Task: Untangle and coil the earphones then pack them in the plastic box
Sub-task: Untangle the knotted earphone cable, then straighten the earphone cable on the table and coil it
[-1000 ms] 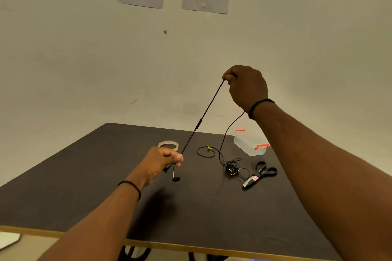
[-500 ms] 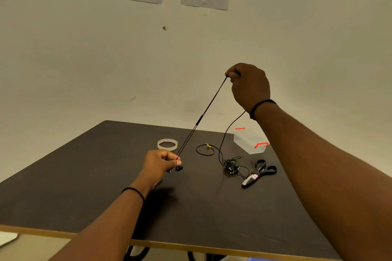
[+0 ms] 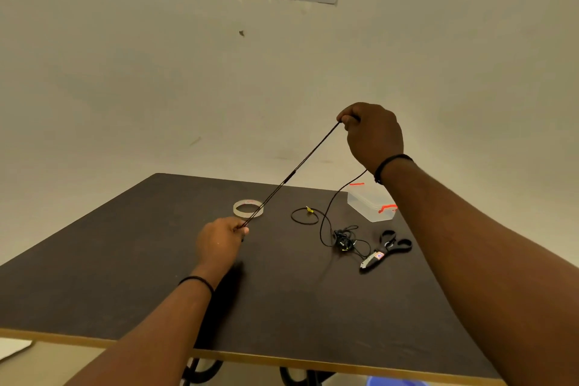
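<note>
Above the dark table point(image 3: 125, 260), the left hand point(image 3: 219, 240) had slid down to pinch the earphones point(image 3: 291, 174) near the buds, no longer dangling, while the right hand point(image 3: 372, 135) pinched the raised end. That stretch looked straightened; a knot remained near the plastic box point(image 3: 369, 207).

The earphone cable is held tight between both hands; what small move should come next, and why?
Probably the right hand should slide further along the earphone cable toward the knot on the table: the stretch from the left hand is straight, the rest is tangled.
</note>
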